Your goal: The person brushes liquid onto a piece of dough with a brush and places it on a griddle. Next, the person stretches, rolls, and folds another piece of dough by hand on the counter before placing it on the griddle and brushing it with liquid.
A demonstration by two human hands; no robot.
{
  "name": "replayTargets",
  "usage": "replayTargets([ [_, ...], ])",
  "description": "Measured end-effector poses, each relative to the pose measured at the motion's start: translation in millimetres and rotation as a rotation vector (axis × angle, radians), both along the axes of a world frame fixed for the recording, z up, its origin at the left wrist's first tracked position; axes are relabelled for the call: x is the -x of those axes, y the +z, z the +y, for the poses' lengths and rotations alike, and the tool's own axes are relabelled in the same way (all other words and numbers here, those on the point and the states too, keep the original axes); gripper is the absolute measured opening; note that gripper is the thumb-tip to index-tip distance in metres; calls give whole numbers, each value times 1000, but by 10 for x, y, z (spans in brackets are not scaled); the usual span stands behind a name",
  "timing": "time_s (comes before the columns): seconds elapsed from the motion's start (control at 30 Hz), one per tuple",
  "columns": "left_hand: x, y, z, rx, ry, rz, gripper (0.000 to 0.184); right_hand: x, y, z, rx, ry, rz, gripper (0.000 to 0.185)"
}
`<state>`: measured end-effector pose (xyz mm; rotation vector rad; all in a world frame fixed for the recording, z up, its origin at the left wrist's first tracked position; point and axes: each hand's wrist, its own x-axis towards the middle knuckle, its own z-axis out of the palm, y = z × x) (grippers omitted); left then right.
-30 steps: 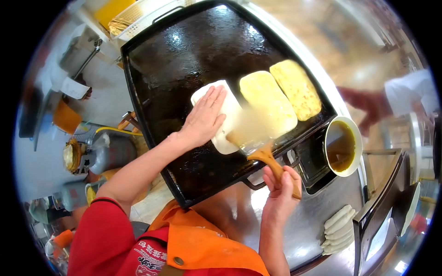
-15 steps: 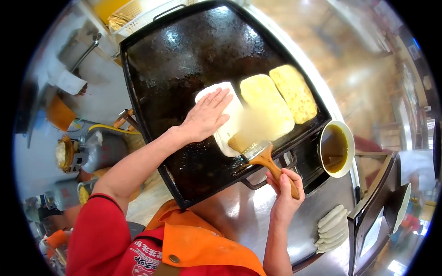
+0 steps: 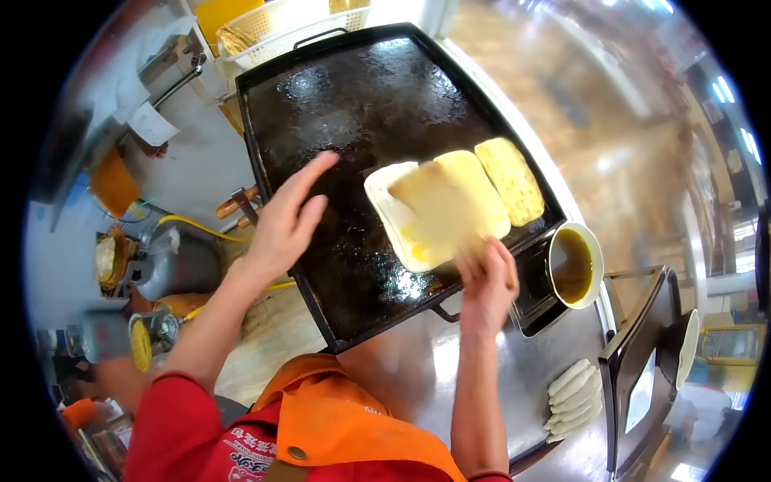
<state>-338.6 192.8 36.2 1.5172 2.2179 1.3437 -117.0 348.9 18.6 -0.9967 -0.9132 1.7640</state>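
Over the left part of the black griddle [image 3: 321, 120], my left hand [image 3: 289, 221] is raised with its fingers apart and holds nothing. My right hand [image 3: 486, 285] grips the wooden handle of a brush at the griddle's front edge; the brush head is smeared by blur. Beneath the brush lies a white flatbread [image 3: 388, 210] with yellow liquid on its lower part. Beside it are a pale yellow flatbread [image 3: 482, 191] and, farther right, a browned one [image 3: 514, 185]. A white bowl of brownish-yellow liquid [image 3: 573, 267] stands right of my right hand.
Several white dough strips [image 3: 574, 400] lie on the metal counter [image 3: 418, 365]. A dark wooden chair-like frame [image 3: 642, 353] stands at the right. White baskets [image 3: 281, 36] are behind the griddle, and a gas cylinder [image 3: 181, 269] with a yellow hose is at the left.
My left hand has lifted off the white flatbread and moved left. The brush has moved up over that bread, where yellow liquid now shows. The view has shifted slightly.
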Motion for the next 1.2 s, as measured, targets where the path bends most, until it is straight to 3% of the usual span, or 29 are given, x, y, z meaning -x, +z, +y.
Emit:
replayTargets([
  [0.03, -6, -30, -157, -60, 60, -25, 49, 148, -26, -7, 14, 17, 37, 26],
  [0.07, -33, -50, -302, -84, 122, -111, 49, 277, -37, -9, 20, 48, -102, 26],
  [0.2, 8, -267, -929, -61, 253, -109, 51, 371, -96, 81, 86, 32, 133, 31],
  [0.3, -1, -455, -1233, -40, 318, -194, 52, 645, -253, 31, 64, 91, -29, 34],
  [0.33, -20, -461, -1296, -32, 338, -222, 52, 741, -163, -15, 222, -43, -34, 35],
  [0.43, -20, -500, -1416, -35, 380, -260, 52, 716, -196, -20, 167, 77, 164, 37],
  [0.63, 77, -607, -1475, -56, 356, -303, 52, 878, -55, -155, 76, 2, 13, 35],
  [0.77, 165, -702, -1509, -55, 320, -305, 51, 597, 186, -342, -634, -5, -191, 25],
  [0.83, 166, -745, -1477, -58, 306, -329, 51, 553, -5, -220, -1242, 53, -514, 27],
  [0.9, 183, -767, -1454, -59, 290, -339, 52, 531, -50, -97, -1184, 472, -785, 28],
  [0.93, 176, -773, -1430, -57, 279, -343, 52, 538, -59, -61, -1257, 539, -828, 29],
  [1.07, 178, -749, -1364, -19, 256, -391, 52, 505, -46, -128, -1303, 272, -717, 27],
  [1.2, 172, -743, -1367, -36, 224, -373, 52, 490, -56, -43, -1250, 423, -782, 28],
])
